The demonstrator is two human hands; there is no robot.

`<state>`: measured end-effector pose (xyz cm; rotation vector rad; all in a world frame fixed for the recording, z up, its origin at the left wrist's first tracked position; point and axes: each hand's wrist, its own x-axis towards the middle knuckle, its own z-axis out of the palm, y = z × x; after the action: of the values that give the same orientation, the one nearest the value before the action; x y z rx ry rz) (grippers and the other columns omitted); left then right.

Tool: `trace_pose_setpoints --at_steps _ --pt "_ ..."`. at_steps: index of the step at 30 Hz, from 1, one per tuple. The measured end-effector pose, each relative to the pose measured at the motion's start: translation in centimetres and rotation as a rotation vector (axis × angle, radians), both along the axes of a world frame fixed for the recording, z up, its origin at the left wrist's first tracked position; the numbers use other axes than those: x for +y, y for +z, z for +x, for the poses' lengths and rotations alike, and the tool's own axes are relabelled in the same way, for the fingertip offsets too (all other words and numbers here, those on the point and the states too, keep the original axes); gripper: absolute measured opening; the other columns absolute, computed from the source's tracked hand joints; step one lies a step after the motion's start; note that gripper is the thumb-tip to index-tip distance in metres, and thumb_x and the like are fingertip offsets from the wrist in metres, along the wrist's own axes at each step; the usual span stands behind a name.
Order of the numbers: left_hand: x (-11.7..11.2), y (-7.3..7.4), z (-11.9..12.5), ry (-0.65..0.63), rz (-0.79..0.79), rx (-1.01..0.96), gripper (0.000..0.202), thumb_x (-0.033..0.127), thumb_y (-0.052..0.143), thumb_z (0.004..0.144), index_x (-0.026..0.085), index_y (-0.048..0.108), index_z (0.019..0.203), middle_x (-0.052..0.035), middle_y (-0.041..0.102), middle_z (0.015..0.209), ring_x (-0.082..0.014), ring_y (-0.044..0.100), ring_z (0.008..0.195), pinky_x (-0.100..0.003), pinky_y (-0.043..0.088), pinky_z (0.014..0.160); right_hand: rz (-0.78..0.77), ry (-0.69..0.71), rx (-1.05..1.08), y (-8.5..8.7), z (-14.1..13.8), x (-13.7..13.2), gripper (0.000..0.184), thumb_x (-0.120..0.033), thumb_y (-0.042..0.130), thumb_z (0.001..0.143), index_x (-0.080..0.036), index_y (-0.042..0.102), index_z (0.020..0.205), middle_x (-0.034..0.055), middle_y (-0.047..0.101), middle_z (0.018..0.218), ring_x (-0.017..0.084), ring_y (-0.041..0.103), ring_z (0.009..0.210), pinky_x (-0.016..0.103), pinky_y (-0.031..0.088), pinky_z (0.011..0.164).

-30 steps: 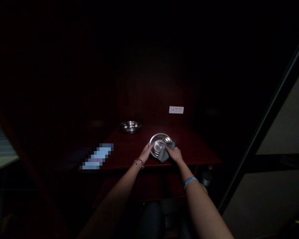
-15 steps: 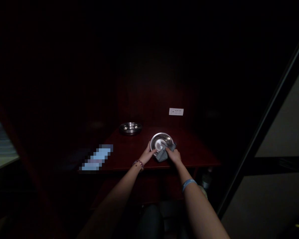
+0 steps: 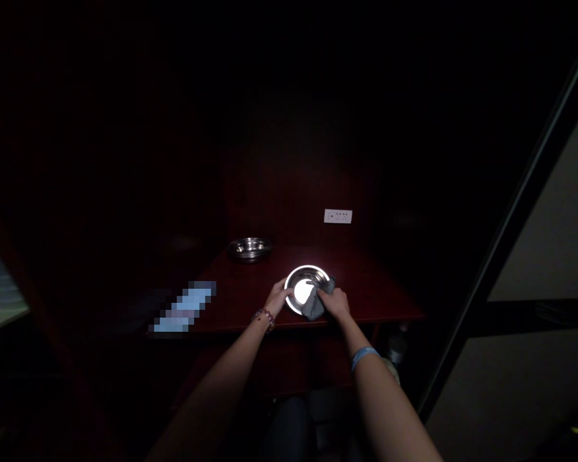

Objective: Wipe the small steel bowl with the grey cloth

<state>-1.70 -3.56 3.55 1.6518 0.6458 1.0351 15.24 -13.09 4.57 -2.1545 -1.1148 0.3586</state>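
Observation:
A shiny steel bowl [image 3: 302,280] rests on a dark red table [image 3: 376,301] in a dim room. My left hand [image 3: 278,298] grips the bowl's near left rim, fingers curled on it. My right hand [image 3: 336,303] is closed on a grey cloth [image 3: 314,305] pressed against the bowl's near right edge and inner side. A bead bracelet is on my left wrist and a blue band on my right.
A second steel bowl [image 3: 249,248] stands at the table's far left. A blurred pale patch [image 3: 185,307] lies at the table's left edge. A white socket plate [image 3: 338,216] is on the dark back wall. A bottle [image 3: 395,350] stands below the table, right.
The bowl has tilted down from facing me to lie flatter and slightly nearer. My right hand with the cloth shifted a little along its near edge.

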Motion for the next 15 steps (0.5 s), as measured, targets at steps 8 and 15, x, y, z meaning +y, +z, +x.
trace_pose_setpoints --at_steps 8,15 --pt "-0.8 -0.5 0.8 -0.040 0.080 -0.064 0.048 0.031 0.057 0.076 0.013 0.052 0.120 -0.0099 0.060 0.123 -0.0259 0.053 0.115 -0.036 0.037 0.103 0.029 -0.028 0.049 0.3 -0.3 0.1 0.048 -0.051 0.047 0.085 -0.012 0.069 0.103 0.0171 0.068 0.105 0.025 0.062 0.105 0.027 0.047 0.084" --pt "-1.2 -0.8 1.0 -0.057 0.231 0.050 0.077 0.037 0.068 0.070 0.016 0.031 0.135 -0.0128 0.049 0.134 -0.0251 0.045 0.124 -0.037 0.029 0.109 -0.005 -0.108 0.102 0.3 -0.5 0.4 0.057 -0.056 0.041 0.086 -0.010 0.064 0.110 0.0201 0.065 0.109 0.026 0.061 0.107 0.029 0.048 0.083"
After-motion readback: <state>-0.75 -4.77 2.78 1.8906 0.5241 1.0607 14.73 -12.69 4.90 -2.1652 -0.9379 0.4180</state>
